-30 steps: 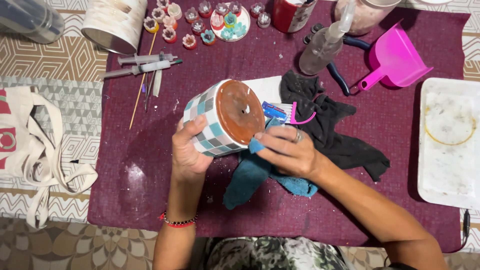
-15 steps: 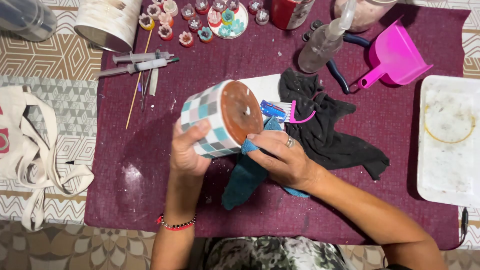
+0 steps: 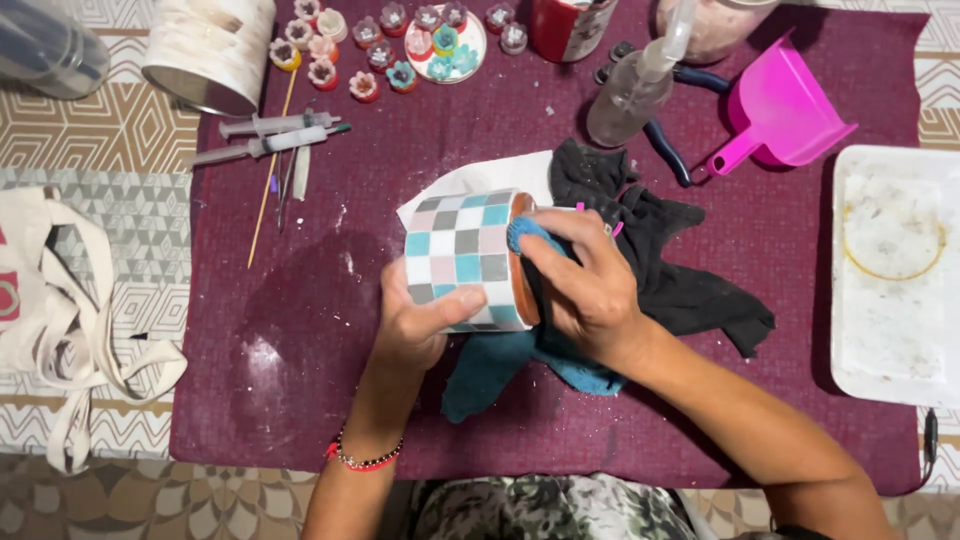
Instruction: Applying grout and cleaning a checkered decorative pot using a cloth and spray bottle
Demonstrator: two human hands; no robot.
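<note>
Left hand point(image 3: 425, 325) grips the mosaic pot point(image 3: 468, 258) from below at the centre of the frame, fingers curled round its tiled wall and the thumb laid across the lower row of squares, so the hand is closed on the pot. That pot lies on its side, its wall set with teal, grey, pink and white squares and its terracotta end turned toward the right of the frame. Right hand point(image 3: 585, 285) is closed over a blue cloth point(image 3: 520, 232), pressing a wad of it against the pot's terracotta end; the rest of the cloth hangs down below both hands and lies on the maroon mat point(image 3: 300, 380) that covers the bench. A beaded red bracelet point(image 3: 362, 460) sits on the left wrist. Just behind the pot, toward the upper middle, lie a white sheet point(image 3: 470, 180) and a crumpled black cloth point(image 3: 680, 285) that spreads to the right. Further up are a clear spray bottle point(image 3: 635, 85), a pink dustpan point(image 3: 780, 105) at upper right, two syringes point(image 3: 265, 135) at upper left, and a row of small flower-shaped pieces point(image 3: 365, 50) along the top edge. A white tray point(image 3: 890, 290) lies at the right edge, and a cream cloth bag point(image 3: 60, 300) at the left.
</note>
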